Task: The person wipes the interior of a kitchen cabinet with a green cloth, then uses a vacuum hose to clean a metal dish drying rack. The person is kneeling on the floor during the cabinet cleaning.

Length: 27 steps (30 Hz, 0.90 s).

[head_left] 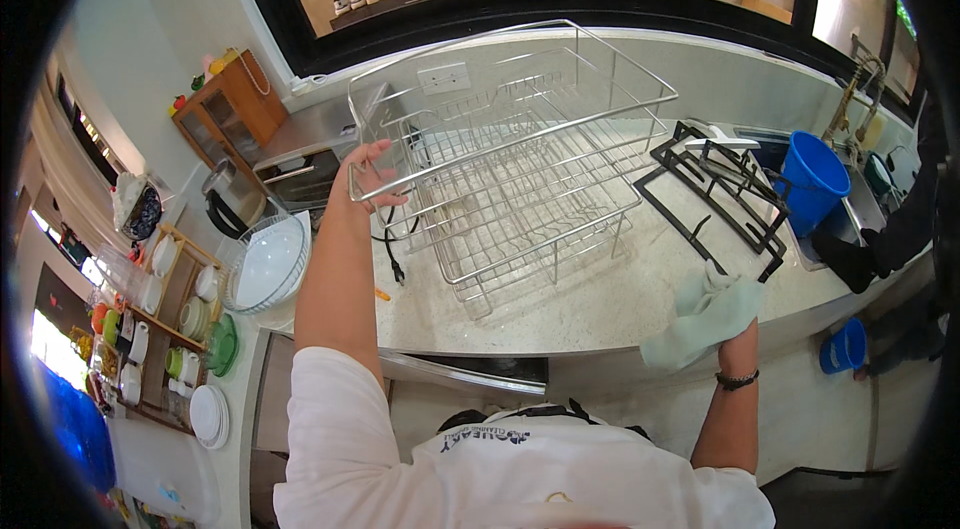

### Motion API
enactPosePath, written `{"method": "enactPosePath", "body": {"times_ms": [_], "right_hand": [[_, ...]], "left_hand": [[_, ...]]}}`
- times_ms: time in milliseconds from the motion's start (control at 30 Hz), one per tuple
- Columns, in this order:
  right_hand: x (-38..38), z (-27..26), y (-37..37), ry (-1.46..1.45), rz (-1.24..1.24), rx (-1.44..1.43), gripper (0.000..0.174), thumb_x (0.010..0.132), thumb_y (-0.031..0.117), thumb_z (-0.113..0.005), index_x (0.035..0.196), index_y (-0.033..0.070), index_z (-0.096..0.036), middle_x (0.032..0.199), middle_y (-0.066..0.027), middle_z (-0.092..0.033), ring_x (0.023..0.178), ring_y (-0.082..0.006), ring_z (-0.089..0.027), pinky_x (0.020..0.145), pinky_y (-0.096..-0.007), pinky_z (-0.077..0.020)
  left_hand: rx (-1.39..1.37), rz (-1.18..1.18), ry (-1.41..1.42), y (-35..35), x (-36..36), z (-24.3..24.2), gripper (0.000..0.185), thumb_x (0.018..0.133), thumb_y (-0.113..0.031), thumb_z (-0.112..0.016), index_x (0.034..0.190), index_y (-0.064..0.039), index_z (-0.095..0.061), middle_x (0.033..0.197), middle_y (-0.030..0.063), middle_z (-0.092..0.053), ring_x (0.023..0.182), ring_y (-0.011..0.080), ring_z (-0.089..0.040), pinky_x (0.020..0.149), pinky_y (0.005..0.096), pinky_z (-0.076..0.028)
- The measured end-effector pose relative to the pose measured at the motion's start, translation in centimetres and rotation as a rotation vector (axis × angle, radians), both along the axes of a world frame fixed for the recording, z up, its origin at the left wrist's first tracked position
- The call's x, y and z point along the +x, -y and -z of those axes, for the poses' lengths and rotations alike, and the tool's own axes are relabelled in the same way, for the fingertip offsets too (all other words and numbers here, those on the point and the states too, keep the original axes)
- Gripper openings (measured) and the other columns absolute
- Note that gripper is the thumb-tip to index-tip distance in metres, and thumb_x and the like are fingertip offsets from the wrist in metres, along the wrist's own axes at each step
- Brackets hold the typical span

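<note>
A stainless-steel wire dish rack [525, 176] stands before me on the pale stone countertop [517, 326], its tall open rails reaching up towards the window. My left hand [373, 176] holds the near left corner of its upper rail, fingers partly spread about the wire. A pale green cloth [701, 319] is in my right hand [739, 341], bunched and covering most of the fingers. That hand is at the counter's front edge, just below black cast-iron stove grates [716, 199].
A blue bucket [814, 180] stands by the sink [855, 217]; another person's dark sleeve [896, 229] is close by. A second blue bucket [843, 346] is lower right. A power plug [397, 272], glass bowl [266, 266], kettle [232, 195] and dish shelf [161, 319] lie leftward.
</note>
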State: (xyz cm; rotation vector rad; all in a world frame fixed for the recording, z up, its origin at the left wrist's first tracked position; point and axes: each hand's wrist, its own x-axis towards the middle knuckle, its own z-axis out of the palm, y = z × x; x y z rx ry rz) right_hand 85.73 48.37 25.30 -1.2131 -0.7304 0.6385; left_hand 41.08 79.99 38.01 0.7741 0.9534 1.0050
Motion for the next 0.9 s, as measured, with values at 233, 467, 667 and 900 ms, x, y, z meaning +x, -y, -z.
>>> {"method": "enactPosePath", "body": {"times_ms": [233,467,667,900], "right_hand": [[1.8,-3.1,-4.6,-0.398,-0.092,0.254,0.022,0.083,0.019,-0.046,0.1,0.006,-0.051,0.093,-0.0035,-0.055,0.086,-0.0149,-0.053,0.075,-0.0278,-0.043],[0.6,-5.3,-8.1,-0.607,-0.334,0.356,0.019,0.081,0.018,-0.046,0.096,0.007,-0.052,0.092,-0.0034,-0.057,0.084,-0.0157,-0.055,0.075,-0.0298,-0.0437],[-1.7,-5.6,-2.9,-0.722,-0.184,0.454,0.018,0.083,0.016,-0.043,0.094,0.006,-0.053,0.088,-0.0035,-0.058,0.083,-0.0159,-0.055,0.075,-0.03,-0.044],[-6.0,-2.5,6.4,-0.667,0.137,0.44,0.015,0.082,0.012,-0.043,0.091,0.006,-0.054,0.087,-0.0041,-0.058,0.082,-0.0172,-0.055,0.075,-0.0299,-0.0442]], "left_hand": [[0.354,-0.176,-0.105,4.5,2.8,-5.8,0.028,0.063,-0.017,-0.053,0.09,-0.015,-0.046,0.097,0.0029,-0.042,0.084,0.029,-0.042,0.065,0.0472,-0.036],[0.591,-0.117,-0.074,10.3,6.5,-8.9,0.022,0.062,-0.017,-0.053,0.082,-0.015,-0.044,0.109,0.0039,-0.042,0.087,0.0265,-0.038,0.063,0.0417,-0.036],[0.841,-0.019,-0.036,15.1,7.7,-10.0,0.023,0.057,-0.006,-0.05,0.077,-0.013,-0.043,0.122,0.0107,-0.037,0.1,0.026,-0.039,0.074,0.0385,-0.034],[1.03,0.204,0.004,19.4,8.1,-9.3,0.022,0.052,-0.002,-0.048,0.073,-0.01,-0.043,0.12,0.0132,-0.039,0.111,0.0264,-0.035,0.089,0.0367,-0.028]]}}
